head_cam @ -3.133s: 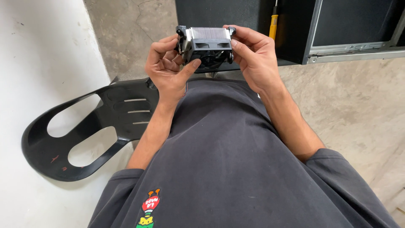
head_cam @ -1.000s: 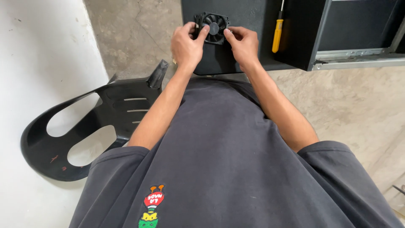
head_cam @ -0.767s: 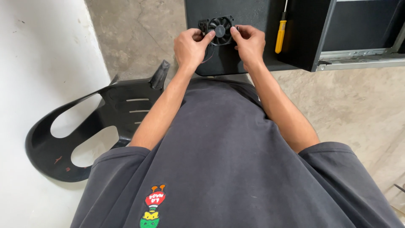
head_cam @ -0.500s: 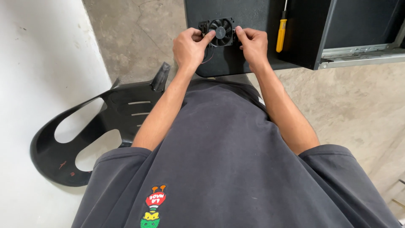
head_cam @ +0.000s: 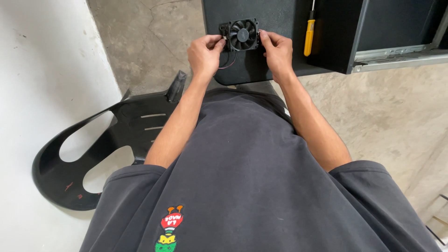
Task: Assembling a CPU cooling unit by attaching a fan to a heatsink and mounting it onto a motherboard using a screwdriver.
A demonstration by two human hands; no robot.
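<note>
A small square black cooling fan [head_cam: 242, 34] with thin red and black wires lies flat, blades up, on a black tabletop [head_cam: 280, 18]. My left hand [head_cam: 205, 53] grips the fan's left edge with thumb and fingers. On the opposite side, my right hand [head_cam: 276, 51] pinches its right edge. Both arms reach forward over my dark grey shirt.
A yellow-handled screwdriver [head_cam: 309, 35] lies on the tabletop just right of my right hand. A black plastic chair [head_cam: 107, 144] stands at my left beside a white wall. To the right, a black cabinet with a metal rail [head_cam: 401, 51] stands over the concrete floor.
Three seconds ago I held the fan up close with its side toward me. Since then both hands have lowered it to the tabletop, face up, and they keep hold of its edges.
</note>
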